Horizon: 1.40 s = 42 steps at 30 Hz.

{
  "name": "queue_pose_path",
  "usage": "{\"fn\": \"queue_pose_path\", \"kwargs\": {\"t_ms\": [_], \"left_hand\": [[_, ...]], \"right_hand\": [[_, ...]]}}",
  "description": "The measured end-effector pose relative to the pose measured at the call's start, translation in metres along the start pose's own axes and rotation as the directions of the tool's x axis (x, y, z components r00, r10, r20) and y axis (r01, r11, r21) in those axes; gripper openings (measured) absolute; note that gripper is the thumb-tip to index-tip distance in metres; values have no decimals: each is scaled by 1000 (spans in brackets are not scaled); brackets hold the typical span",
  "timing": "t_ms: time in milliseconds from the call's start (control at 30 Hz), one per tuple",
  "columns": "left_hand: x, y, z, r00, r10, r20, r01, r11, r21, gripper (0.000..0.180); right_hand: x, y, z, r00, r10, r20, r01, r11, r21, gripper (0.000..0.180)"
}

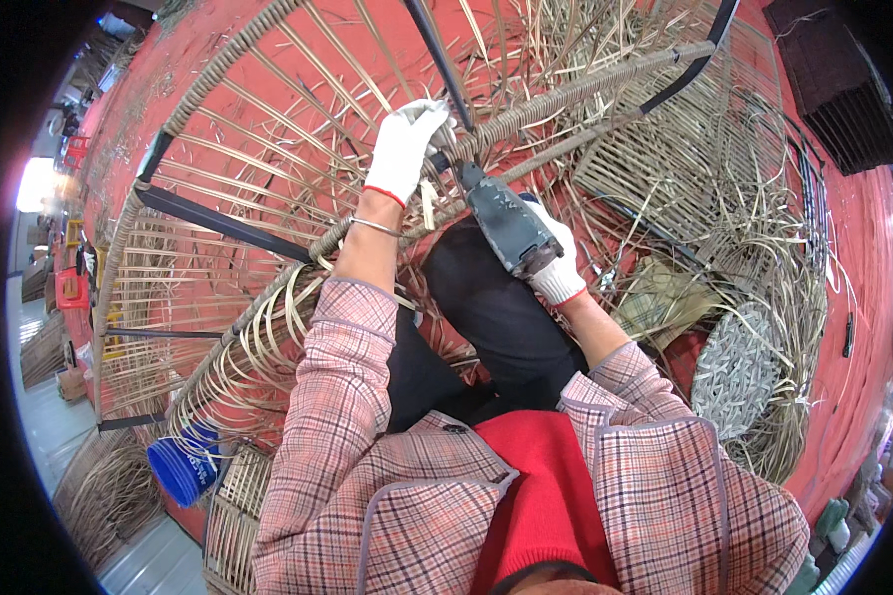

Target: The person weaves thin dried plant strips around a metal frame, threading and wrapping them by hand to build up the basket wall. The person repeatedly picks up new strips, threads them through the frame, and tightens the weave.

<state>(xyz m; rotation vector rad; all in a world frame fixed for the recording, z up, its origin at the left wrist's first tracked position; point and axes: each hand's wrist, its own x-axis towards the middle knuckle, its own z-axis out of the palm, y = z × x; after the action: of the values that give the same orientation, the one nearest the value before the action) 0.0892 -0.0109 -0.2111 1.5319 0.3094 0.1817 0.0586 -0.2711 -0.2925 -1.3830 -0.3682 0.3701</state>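
My right hand (558, 253), in a white knit glove, is wrapped round the handle of a worn grey air nail gun (511, 220). The gun's nose meets a joint of a black metal frame (223, 223) wrapped with tan rattan cord (526, 114). At the same joint, my left hand (407, 144), also in a white glove with a red cuff, is closed on a rattan strand. Loose pale strand ends (428, 201) hang just below its fingers. The gun's body hides part of my right hand. A coil of loose rattan (293, 307) hangs on the frame by my left forearm.
Rattan offcuts and a woven slatted panel (655, 164) lie on the red floor to the right. A round woven grey piece (734, 375) sits at lower right. A blue bucket (184, 466) stands lower left. A dark brown stack (831, 84) is at the upper right.
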Motion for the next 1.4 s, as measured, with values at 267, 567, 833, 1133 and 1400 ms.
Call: {"fn": "queue_pose_path", "kwargs": {"t_ms": [267,567,833,1133,1400], "left_hand": [[-36,-6,-2,986,122,-112,-94,970,225,44],[-88,18,-1,927,336,164,-260,266,928,63],[-110,22,-3,969,182,169,-203,191,960,58],[-128,11,0,925,319,204,-276,201,940,48],[-155,17,14,885,420,202,-296,173,939,38]], "right_hand": [[-88,-92,-143,970,-47,-237,-176,536,-826,61],[-254,-105,-355,583,-104,-806,-808,30,-588,48],[-307,-35,-384,468,12,-884,-829,-341,-444,77],[-43,-221,-88,890,-453,54,376,664,-647,27],[45,-224,121,917,-398,27,396,898,-193,41]]}}
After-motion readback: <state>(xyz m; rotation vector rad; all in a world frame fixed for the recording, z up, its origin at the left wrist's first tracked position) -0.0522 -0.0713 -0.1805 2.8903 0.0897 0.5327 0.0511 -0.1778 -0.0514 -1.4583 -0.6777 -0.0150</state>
